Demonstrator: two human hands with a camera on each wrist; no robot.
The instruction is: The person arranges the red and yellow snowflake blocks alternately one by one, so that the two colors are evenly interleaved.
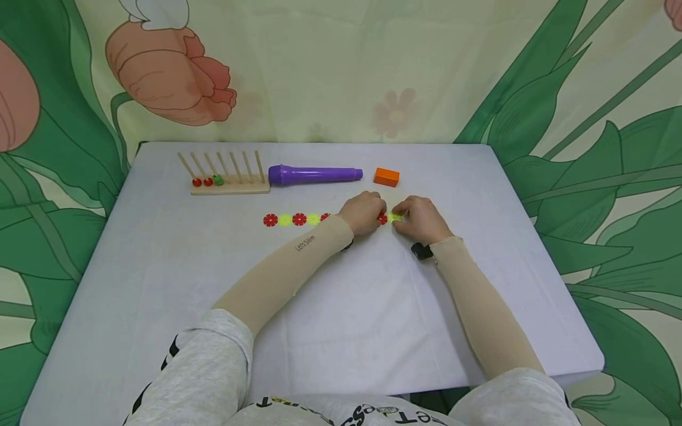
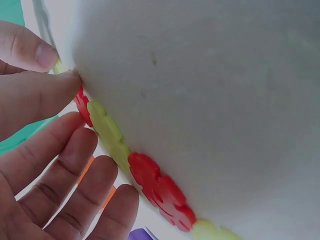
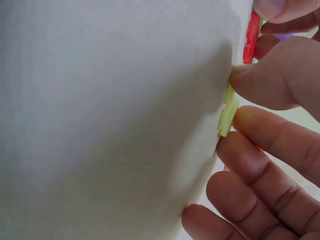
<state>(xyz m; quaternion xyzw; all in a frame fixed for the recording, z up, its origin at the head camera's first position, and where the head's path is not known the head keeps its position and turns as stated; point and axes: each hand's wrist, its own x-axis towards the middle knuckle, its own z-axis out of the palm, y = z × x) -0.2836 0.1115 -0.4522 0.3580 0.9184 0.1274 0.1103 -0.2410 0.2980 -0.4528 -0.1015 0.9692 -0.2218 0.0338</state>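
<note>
A row of flower-shaped plastic pieces, alternating red and yellow, runs across the table, with a red flower piece at its left end. My left hand covers part of the row and pinches a red flower piece near the right end between thumb and index finger. Beyond it, my right hand holds the last yellow flower piece by its edges, thumb on the near side and fingertips on the far side. This yellow piece lies right beside the red one, low at the cloth. Both hands' other fingers are spread loosely.
Behind the row stands a wooden peg rack with upright sticks, two red beads and a green bead. A purple microphone-shaped tube lies next to it, then an orange block. White cloth covers the table.
</note>
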